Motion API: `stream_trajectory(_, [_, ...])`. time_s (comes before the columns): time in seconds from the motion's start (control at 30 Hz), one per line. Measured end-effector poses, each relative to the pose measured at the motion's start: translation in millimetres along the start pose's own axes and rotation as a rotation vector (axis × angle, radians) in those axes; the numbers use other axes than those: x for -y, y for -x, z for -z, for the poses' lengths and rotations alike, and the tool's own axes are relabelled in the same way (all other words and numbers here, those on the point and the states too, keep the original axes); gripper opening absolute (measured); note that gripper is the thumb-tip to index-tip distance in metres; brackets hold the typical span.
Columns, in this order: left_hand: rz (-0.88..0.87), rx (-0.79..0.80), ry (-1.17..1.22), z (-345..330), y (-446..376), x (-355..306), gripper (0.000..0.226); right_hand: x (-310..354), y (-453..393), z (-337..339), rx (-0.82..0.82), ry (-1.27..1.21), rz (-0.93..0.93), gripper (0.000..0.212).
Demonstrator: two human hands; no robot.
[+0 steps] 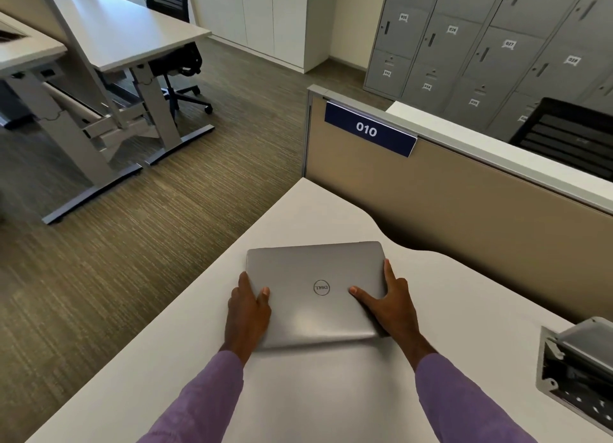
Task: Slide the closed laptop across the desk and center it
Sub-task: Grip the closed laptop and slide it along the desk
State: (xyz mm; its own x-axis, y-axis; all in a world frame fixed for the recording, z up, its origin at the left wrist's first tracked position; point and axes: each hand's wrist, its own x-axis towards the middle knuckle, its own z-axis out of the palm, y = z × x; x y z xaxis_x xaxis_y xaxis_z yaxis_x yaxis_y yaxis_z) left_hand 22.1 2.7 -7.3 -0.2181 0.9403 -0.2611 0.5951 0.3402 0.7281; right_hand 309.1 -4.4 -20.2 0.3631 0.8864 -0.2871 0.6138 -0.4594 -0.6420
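Your left hand point(248, 313) grips the left edge of the closed laptop point(316, 293): thumb lying on the lid, the other fingers wrapped down over the side and out of sight beneath it. Your right hand point(391, 306) is splayed on the right side: thumb flat on the lid pointing toward the round logo, index finger stretched forward along the right edge, the remaining fingers curled past that edge and hidden. Both hands are pressed on the laptop from opposite sides, fingers apart rather than bunched.

The laptop is silver, lid shut, lying flat on the white desk point(298, 403). It sits toward the desk's left part, near the slanted left edge, with its far right corner close to the curved cut-out at the back. Its logo reads upside down to you.

Both purple sleeves point(464, 406) reach in from the bottom.

Behind the desk stands a tan partition point(464, 204) bearing a blue sign point(370, 131) marked 010. At the desk's right, an open grey cable box point(577, 369) is set into the top. Grey numbered lockers point(481, 44) stand further back; other desks and a black office chair point(180, 68) stand on the carpet to the left.
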Motion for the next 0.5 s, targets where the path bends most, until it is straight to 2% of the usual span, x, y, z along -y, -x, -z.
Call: stream_trajectory(0.5, [-0.045,0.008,0.019,25,76,8,0.051,-16,79,18,-0.023,-0.013,-0.014,0.119])
